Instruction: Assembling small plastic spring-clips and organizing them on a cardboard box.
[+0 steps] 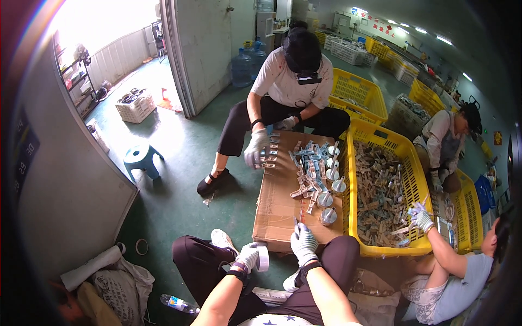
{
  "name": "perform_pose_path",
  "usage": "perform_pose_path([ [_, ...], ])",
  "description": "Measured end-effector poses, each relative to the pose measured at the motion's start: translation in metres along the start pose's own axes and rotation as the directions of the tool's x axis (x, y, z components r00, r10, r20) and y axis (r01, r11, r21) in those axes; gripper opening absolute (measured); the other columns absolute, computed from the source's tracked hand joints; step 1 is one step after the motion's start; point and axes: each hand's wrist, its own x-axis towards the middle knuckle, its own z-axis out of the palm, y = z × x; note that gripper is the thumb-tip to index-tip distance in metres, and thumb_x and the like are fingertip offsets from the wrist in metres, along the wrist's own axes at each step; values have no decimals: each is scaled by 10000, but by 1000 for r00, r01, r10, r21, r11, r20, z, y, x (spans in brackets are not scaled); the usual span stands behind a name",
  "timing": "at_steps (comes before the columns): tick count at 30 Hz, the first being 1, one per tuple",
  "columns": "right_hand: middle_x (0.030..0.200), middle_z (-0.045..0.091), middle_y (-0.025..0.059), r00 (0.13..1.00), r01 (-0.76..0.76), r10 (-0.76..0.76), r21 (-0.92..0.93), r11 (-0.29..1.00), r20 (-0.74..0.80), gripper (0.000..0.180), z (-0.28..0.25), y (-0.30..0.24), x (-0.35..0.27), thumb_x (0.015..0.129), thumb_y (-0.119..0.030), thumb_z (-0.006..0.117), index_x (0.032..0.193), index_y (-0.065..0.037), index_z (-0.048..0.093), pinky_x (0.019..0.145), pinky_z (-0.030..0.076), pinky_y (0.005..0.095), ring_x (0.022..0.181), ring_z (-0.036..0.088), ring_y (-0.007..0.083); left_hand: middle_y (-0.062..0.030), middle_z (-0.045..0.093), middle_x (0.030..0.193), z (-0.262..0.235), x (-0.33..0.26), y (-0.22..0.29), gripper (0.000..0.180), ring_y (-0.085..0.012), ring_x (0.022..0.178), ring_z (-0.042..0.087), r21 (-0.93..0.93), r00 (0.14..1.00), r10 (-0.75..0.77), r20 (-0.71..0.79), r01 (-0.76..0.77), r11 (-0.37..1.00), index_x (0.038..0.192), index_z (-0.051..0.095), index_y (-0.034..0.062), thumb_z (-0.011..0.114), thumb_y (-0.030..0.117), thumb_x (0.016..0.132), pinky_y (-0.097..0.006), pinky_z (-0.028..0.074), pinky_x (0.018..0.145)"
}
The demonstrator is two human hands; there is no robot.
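Observation:
My left hand (248, 255), in a pale glove, is closed on a roll of white tape (263, 259) above my lap. At the near edge of a cardboard box (277, 209), my gloved right hand (304, 244) grips a thin, blade-like grey tool (295, 220); its tip points away from me and the rest is hidden in my fingers. On the box lies a heap of pale blue and whitish clip-like pieces (312, 171). Several round clear-and-silver pieces with spouts (328, 215) line its right side. A short row of small pieces (269, 152) sits at the far left corner.
Across the box sits a co-worker, whose gloved hand (256, 149) is by that row. A yellow crate (380, 250) full of similar pieces stands against the box's right side; two more people work beyond it. A blue stool (142, 157), sacks (122, 288) and a bottle (179, 303) are left.

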Motion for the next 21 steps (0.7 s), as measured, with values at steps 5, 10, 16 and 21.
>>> perform_pose_path([
  [5, 1014, 650, 173, 990, 75, -67, 59, 995, -121, 315, 5, 5, -3, 833, -230, 616, 1113, -89, 585, 797, 495, 437, 912, 636, 346, -11, 654, 838, -3, 0, -2, 217, -136, 674, 606, -23, 999, 31, 18, -30, 999, 1068, 660, 58, 571, 41, 871, -290, 495, 596],
  [10, 938, 676, 155, 998, 10, -6, 75, 997, -59, 289, 7, 14, 3, 875, -257, 613, 1101, -77, 597, 766, 509, 413, 850, 656, 333, -9, 656, 850, 2, -5, 5, 220, -128, 685, 607, 8, 1000, -7, -1, 7, 1000, 1078, 656, 55, 568, 45, 877, -275, 491, 598],
  [16, 940, 673, 170, 997, 36, -31, 79, 996, -64, 276, 6, 10, 0, 878, -236, 605, 1092, -63, 597, 758, 508, 406, 846, 655, 324, -12, 656, 850, -2, 0, -1, 229, -132, 678, 605, 8, 999, 32, 0, -32, 999, 1084, 657, 56, 556, 38, 880, -281, 493, 595],
  [21, 942, 649, 149, 999, -15, 19, 124, 992, -32, 387, 5, 13, 0, 827, -234, 659, 1155, -53, 561, 786, 498, 415, 874, 635, 324, -15, 659, 857, -1, -1, 1, 236, -135, 687, 611, 4, 1000, 10, 5, -10, 1000, 1090, 656, 53, 549, 37, 880, -282, 496, 603],
])
